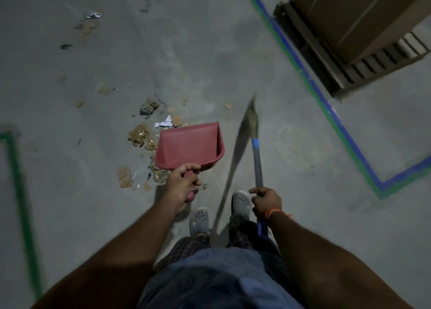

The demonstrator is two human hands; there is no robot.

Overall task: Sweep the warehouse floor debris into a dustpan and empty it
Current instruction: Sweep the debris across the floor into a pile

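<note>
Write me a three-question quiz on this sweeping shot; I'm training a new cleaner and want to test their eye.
1. True or false: the red dustpan already holds debris.
2. Which hand grips the broom? A) left hand B) right hand
3. Fill in: the main debris pile lies on the dustpan's ____ side.

Key: 1. False, its pan looks empty. 2. B; the left hand holds the dustpan handle. 3. Left.
</note>
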